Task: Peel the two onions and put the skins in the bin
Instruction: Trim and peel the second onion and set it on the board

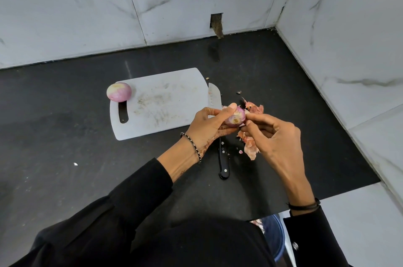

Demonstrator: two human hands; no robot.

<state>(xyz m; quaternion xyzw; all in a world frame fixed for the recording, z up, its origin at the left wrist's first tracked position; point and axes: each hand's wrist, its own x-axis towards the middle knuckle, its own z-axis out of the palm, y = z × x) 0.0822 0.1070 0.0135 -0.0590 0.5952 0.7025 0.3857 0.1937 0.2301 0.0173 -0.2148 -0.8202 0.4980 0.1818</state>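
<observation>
The left hand (209, 124) grips an onion (235, 118) above the black counter (65, 135), just off the right edge of the board (159, 103). The thumb lies over the top and the fingers curl underneath. The onion is small and purple-white, mostly bare, with its pale cut end facing the camera. The right hand (277, 135) comes in from the right, fingers curled. Its thumb and forefinger pinch at the onion's right side; whether a flap of skin lies between them cannot be told. The other onion (118, 91), peeled and pink-white, sits on the board's far left corner, just above the handle slot and well apart from the hands. Loose skins (254, 108) lie on the counter just beyond the held onion, and more skins (250, 146) lie under the right hand's fingers. A knife (224, 164) lies on the counter along the board's right edge. Its blade points away and is partly hidden by the left hand, and its black handle is nearest the person. A blue bin (272, 238) shows below the counter's front edge at lower right, mostly hidden by a black sleeve. Grey-veined marble walls (349, 37) meet in a corner behind the counter.
</observation>
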